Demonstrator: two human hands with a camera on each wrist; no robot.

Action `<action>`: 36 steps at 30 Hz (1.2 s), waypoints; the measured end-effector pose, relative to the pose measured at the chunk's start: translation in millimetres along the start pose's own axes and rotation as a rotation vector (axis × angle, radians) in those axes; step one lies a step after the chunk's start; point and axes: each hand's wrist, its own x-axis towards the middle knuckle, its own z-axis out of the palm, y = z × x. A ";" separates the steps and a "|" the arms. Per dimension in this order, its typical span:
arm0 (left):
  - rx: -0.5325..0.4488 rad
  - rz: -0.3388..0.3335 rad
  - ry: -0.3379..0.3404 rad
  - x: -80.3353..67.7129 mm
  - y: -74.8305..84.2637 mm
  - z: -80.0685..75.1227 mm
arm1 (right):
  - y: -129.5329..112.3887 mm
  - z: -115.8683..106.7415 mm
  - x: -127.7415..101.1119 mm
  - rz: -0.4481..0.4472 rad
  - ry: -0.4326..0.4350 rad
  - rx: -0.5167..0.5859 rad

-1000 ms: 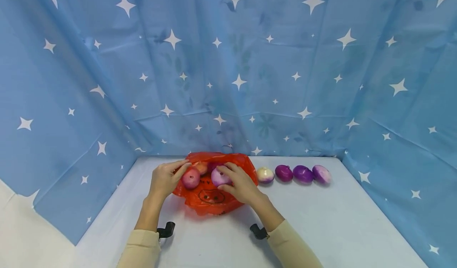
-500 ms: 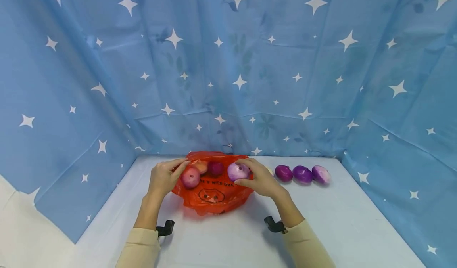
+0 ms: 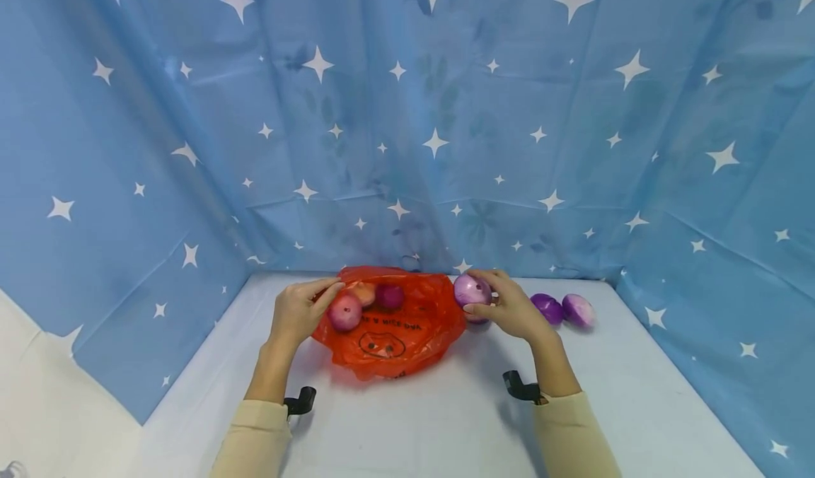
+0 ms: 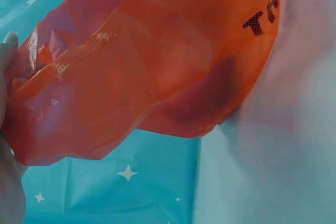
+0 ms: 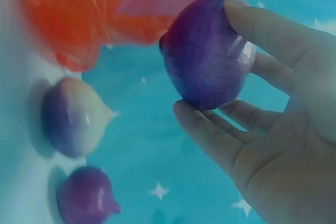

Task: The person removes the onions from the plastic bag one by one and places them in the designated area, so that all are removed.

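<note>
In the head view my left hand (image 3: 298,315) pinches the left rim of a crumpled red plastic bag (image 3: 407,336), its mouth open. In the left wrist view the bag (image 4: 105,98) fills much of the picture, with part of the hand (image 4: 10,182) at the edge. Inside the bag sit a pinkish onion (image 3: 346,313), an orange-toned round one (image 3: 363,293) and a dark magenta one (image 3: 390,295). Just off the bag's right side, my right hand (image 3: 514,310) grips a purple onion (image 5: 207,53) between thumb and fingers, held up in the air.
Onions rest in a row right of the bag: a cream-and-purple one (image 5: 73,118), a magenta one (image 5: 88,196), a purple one (image 3: 547,308) and a purple-white one (image 3: 578,311). My right hand partly covers the row in the head view. A starry blue curtain (image 3: 407,146) encloses the white table (image 3: 407,428).
My right hand has lifted the purple onion out of the bag and carried it rightward, over the row. My left hand stays at the bag's rim.
</note>
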 end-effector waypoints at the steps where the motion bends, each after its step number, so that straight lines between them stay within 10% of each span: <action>1: -0.001 0.000 -0.002 0.7 0.2 -0.2 | 1.9 -4.2 -1.2 0.012 0.007 -0.014; 36: 0.006 -0.008 -0.012 -0.6 0.8 2.4 | 84.1 -83.0 -66.0 0.394 -0.090 -0.240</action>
